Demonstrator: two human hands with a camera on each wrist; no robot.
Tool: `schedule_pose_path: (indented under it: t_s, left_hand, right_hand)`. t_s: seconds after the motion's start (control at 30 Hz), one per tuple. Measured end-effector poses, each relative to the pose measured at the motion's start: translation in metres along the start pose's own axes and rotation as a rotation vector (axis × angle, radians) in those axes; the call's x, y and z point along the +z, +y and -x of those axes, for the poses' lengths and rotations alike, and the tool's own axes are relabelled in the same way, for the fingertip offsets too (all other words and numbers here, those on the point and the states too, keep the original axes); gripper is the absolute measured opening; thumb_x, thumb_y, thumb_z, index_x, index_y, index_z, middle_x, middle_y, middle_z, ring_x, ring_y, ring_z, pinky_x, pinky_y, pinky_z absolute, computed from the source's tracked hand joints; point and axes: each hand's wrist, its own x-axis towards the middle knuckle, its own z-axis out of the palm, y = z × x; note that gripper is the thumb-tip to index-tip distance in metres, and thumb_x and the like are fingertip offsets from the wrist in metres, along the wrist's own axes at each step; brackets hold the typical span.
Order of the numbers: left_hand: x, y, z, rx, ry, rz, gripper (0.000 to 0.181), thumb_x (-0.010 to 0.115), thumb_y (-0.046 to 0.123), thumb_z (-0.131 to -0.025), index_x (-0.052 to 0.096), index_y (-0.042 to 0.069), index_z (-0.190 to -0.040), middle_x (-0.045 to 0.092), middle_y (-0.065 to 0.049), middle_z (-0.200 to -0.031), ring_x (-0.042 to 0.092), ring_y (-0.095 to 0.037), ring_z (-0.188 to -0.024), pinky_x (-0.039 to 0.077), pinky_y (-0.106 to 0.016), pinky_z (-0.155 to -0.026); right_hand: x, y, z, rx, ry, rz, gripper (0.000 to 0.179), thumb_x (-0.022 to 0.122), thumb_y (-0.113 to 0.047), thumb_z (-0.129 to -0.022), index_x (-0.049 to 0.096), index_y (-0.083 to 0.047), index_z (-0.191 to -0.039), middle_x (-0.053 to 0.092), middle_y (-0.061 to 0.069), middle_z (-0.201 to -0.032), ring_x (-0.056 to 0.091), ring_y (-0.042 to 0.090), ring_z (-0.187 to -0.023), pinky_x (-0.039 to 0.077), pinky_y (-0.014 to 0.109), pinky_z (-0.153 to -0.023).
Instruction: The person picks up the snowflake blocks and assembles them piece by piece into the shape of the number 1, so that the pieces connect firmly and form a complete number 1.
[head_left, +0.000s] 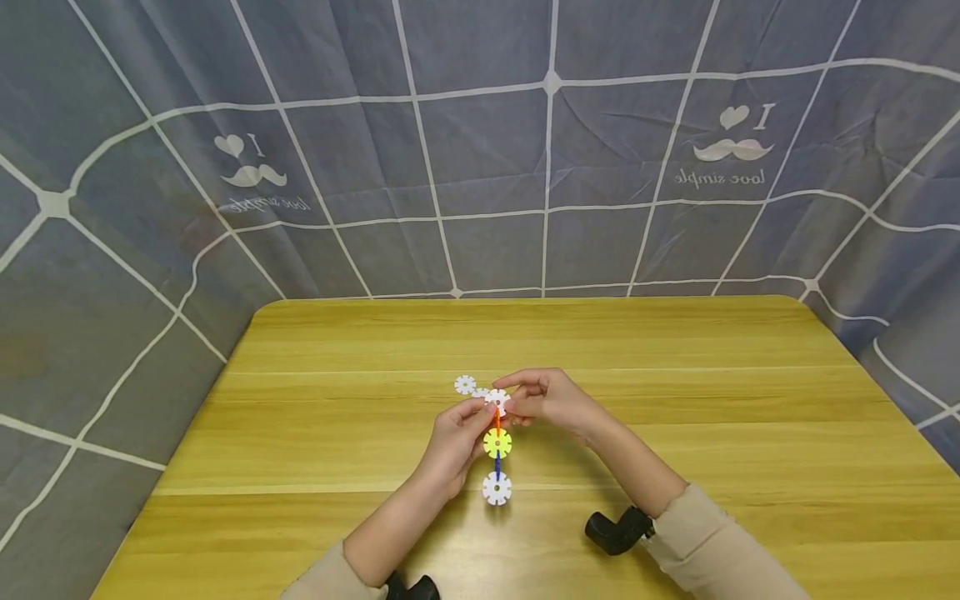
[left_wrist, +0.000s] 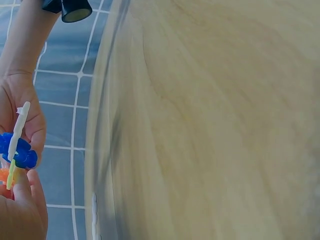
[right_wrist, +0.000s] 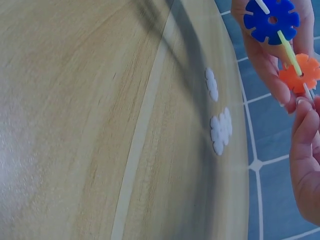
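A chain of slotted plastic snowflake discs runs toward me between my hands. It goes from a white disc through an orange disc, a yellow disc and a blue disc to a white end disc. My left hand grips the chain around the orange disc, its thumb close to the far white disc. With fingers and thumb, my right hand pinches that far white disc from the right. Fingers partly cover the joint between orange and white.
Loose white discs lie on the wooden table just beyond and left of my hands. A grey checked curtain hangs behind the table. Black wrist devices sit at both forearms.
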Motion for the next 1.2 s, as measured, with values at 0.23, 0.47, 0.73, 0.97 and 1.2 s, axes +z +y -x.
schedule_pose_path:
  t_s: [0.23, 0.47, 0.73, 0.97, 1.2]
  left_hand:
    - [-0.004, 0.001, 0.001, 0.001, 0.007, -0.002, 0.026, 0.053, 0.009, -0.095, 0.055, -0.011, -0.111, 0.065, -0.004, -0.085, 0.065, -0.011, -0.079, 0.053, -0.017, -0.065]
    - [-0.007, 0.002, 0.001, 0.005, 0.026, 0.004, 0.021, 0.053, 0.009, -0.095, 0.058, -0.008, -0.105, 0.066, -0.004, -0.083, 0.064, -0.008, -0.074, 0.050, -0.015, -0.060]
    - [-0.010, 0.004, -0.002, 0.001, 0.068, -0.002, 0.017, 0.054, 0.009, -0.095, 0.060, -0.005, -0.100, 0.066, -0.003, -0.081, 0.061, -0.006, -0.070, 0.042, -0.012, -0.051]
    - [-0.013, 0.005, -0.001, 0.000, 0.078, 0.002, 0.016, 0.053, 0.008, -0.095, 0.059, -0.005, -0.100, 0.065, -0.001, -0.082, 0.063, -0.008, -0.074, 0.047, -0.013, -0.056]
    - [-0.017, 0.006, -0.001, -0.016, 0.099, -0.004, 0.018, 0.053, 0.009, -0.095, 0.059, -0.006, -0.104, 0.066, -0.005, -0.086, 0.063, -0.009, -0.075, 0.046, -0.012, -0.055]
  right_hand:
    - [-0.007, 0.007, -0.005, 0.037, 0.030, -0.072, 0.040, 0.058, 0.003, -0.087, 0.050, 0.011, -0.125, 0.067, 0.006, -0.085, 0.062, 0.019, -0.076, 0.054, 0.033, -0.074]
    - [-0.010, 0.013, -0.010, 0.053, 0.057, -0.106, 0.042, 0.059, 0.004, -0.086, 0.048, 0.012, -0.125, 0.065, 0.016, -0.091, 0.062, 0.017, -0.075, 0.054, 0.029, -0.073]
    - [-0.006, 0.022, -0.021, 0.072, 0.061, -0.033, 0.043, 0.061, 0.004, -0.081, 0.051, 0.010, -0.122, 0.062, 0.012, -0.090, 0.058, 0.017, -0.070, 0.050, 0.024, -0.063]
    - [0.000, 0.027, -0.029, 0.089, 0.107, 0.055, 0.039, 0.068, 0.004, -0.077, 0.057, 0.009, -0.114, 0.059, 0.009, -0.083, 0.055, 0.014, -0.064, 0.047, 0.024, -0.057]
    - [0.009, 0.021, -0.029, 0.124, 0.169, 0.178, 0.037, 0.075, 0.005, -0.072, 0.060, 0.007, -0.105, 0.052, 0.008, -0.078, 0.046, 0.012, -0.057, 0.044, 0.023, -0.052]
